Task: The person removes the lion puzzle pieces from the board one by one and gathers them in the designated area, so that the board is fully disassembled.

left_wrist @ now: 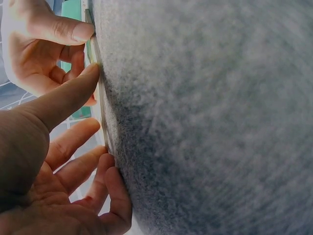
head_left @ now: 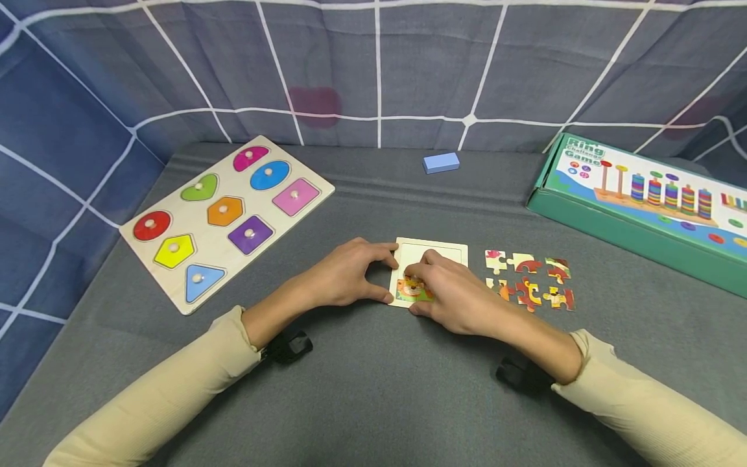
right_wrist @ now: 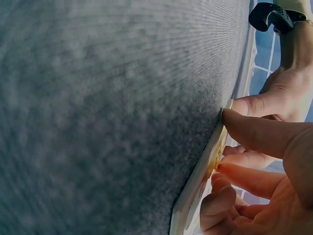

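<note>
A small wooden puzzle board (head_left: 432, 245) lies flat with lion-picture pieces (head_left: 407, 290) in its near left part. My left hand (head_left: 345, 272) rests at its left edge, thumb and fingers spread along the side; in the left wrist view the thumb (left_wrist: 73, 93) touches the rim. Over the board is my right hand (head_left: 452, 292), its bent fingers touching the lion picture and its thumb at the near edge. Right wrist view: the index finger (right_wrist: 254, 178) meets a yellowish part; whether a piece is pinched there is hidden. Several loose jigsaw pieces (head_left: 528, 293) lie right of the board.
A wooden shape board (head_left: 233, 250) with knobbed coloured shapes lies on the left of the grey table (head_left: 373, 395). A blue block (head_left: 441, 163) sits at the back. The green Ring Challenge Game box (head_left: 630, 220) stands at the right, before a checked cloth (head_left: 420, 71).
</note>
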A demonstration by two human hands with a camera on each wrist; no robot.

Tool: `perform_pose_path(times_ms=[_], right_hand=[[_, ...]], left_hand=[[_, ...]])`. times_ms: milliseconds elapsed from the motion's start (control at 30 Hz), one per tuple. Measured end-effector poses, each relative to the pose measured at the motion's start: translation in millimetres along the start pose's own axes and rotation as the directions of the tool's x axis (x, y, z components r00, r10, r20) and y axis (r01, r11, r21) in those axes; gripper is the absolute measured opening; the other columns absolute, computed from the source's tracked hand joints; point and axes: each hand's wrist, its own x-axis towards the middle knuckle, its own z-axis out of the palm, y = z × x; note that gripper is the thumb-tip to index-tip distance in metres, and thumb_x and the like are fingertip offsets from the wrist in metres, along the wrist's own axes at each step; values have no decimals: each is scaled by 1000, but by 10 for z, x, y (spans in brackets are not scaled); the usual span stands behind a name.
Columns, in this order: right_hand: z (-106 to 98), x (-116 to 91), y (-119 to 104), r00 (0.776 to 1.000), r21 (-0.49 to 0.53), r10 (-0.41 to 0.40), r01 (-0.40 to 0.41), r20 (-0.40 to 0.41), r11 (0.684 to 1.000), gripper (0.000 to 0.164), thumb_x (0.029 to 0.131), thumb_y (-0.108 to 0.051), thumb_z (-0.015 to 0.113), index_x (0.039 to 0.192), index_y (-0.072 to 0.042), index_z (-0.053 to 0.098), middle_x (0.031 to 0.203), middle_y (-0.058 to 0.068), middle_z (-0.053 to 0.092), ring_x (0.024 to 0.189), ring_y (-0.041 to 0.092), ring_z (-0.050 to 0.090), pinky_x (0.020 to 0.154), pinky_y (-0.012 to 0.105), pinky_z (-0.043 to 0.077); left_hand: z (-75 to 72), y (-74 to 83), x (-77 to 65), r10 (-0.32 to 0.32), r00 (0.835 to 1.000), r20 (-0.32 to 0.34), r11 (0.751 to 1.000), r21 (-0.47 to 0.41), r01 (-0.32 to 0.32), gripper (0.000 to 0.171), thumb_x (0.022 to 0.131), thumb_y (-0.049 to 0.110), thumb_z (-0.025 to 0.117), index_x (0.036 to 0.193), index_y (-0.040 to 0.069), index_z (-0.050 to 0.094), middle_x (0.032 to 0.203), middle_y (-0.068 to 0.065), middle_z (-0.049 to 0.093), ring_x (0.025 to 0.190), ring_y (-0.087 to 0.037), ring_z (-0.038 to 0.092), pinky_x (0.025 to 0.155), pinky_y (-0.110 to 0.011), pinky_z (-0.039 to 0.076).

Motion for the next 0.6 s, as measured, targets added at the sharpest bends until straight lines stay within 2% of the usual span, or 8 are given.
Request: perform_pose_path(times_ms=[200,600], right_hand=[[4,7,-2,1000,25,18,-18,-5,1000,44,79,-15,84,117,-3,65,90,1,52,75,16,48,67,34,42],[15,11,1,999,57,14,-12,-42,998,40,78,-9,83,113,-4,64,94,1,56,78,16,50,70,36,44]], left_hand=[[-9,15,-4,4,1000,-1,1000,0,-4,43,79,28,85,115,12,70,147,-7,49,124,-29,50,104,-43,38],[-10,11,-4,10,1000,-7,1000,0,-10,43,78,27,86,115,11,70,146,-8,50,122,-29,51,103,-43,39]])
